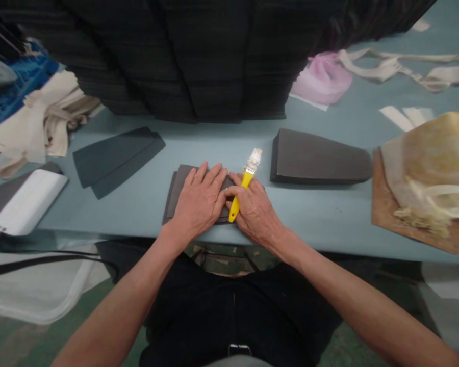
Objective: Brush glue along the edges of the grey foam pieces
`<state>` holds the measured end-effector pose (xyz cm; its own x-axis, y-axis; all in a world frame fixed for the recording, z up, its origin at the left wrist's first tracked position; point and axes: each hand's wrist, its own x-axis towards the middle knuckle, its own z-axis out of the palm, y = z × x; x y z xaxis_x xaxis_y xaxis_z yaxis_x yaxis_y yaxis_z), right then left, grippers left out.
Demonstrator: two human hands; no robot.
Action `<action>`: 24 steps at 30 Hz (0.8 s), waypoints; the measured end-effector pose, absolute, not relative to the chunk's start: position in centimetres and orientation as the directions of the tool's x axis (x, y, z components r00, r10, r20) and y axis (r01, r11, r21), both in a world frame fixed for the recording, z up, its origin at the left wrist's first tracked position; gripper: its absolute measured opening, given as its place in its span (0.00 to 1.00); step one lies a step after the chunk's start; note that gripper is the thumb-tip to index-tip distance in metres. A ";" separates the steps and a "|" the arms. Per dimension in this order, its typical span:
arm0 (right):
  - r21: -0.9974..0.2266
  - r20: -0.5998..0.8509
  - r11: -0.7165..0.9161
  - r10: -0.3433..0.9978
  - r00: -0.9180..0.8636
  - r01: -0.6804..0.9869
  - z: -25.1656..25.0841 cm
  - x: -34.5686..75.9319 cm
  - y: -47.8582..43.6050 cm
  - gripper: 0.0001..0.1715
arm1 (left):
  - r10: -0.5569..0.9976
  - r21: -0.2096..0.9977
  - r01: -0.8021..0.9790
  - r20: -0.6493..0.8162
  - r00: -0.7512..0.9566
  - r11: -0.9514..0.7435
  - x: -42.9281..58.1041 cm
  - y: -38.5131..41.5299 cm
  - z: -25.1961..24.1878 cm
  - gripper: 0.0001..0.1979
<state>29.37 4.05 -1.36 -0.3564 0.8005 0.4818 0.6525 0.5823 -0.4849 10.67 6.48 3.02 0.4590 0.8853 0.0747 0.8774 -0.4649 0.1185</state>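
Note:
Dark grey flat pieces [172,196] lie stacked near the table's front edge, partly hidden under both hands. My left hand [199,198] rests flat on top of them with its fingers stretched out. At their right end is my right hand [254,206], its thumb and fingers closed round a paintbrush [246,184] with a yellow handle. The whitish, coated bristles point up and away from me. Right of this hand stands a neat stack of dark grey pieces [321,157]. Two more dark pieces [118,159] overlap on the left.
Tall dark stacks [191,66] line the back of the table [214,137]. A crusted yellowish container [430,158] stands on a brown board [382,204] at right. Pale fabric strips [46,114], a white block-like object [29,202] and a blue crate [23,76] are on the left.

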 end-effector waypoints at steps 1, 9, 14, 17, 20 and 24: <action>-0.488 0.482 0.582 0.801 -0.355 0.651 -1.4 29.5 4.0 0.10 | 0.888 0.124 0.880 0.058 0.456 -0.459 10.8 6.5 3.2 0.30; -0.465 0.488 0.592 0.792 -0.368 0.658 -1.3 30.2 3.8 0.10 | 0.940 0.190 0.920 0.066 0.336 -0.342 9.1 6.5 3.3 0.33; -0.503 0.438 0.557 0.824 -0.360 0.661 -1.4 30.6 3.7 0.11 | 0.950 0.211 0.926 0.088 0.301 -0.313 8.8 6.4 3.1 0.33; -0.503 0.438 0.556 0.824 -0.359 0.662 -1.5 30.7 3.7 0.12 | 0.954 0.200 0.932 0.063 0.295 -0.301 8.9 6.3 3.4 0.33; -0.479 0.436 0.565 0.818 -0.376 0.672 -1.3 30.7 3.8 0.13 | 0.951 0.199 0.930 0.065 0.303 -0.310 8.9 6.3 3.6 0.33; -0.451 0.402 0.568 0.818 -0.412 0.688 -0.7 30.5 3.9 0.13 | 0.943 0.243 0.913 0.148 0.298 -0.327 8.5 6.6 3.3 0.32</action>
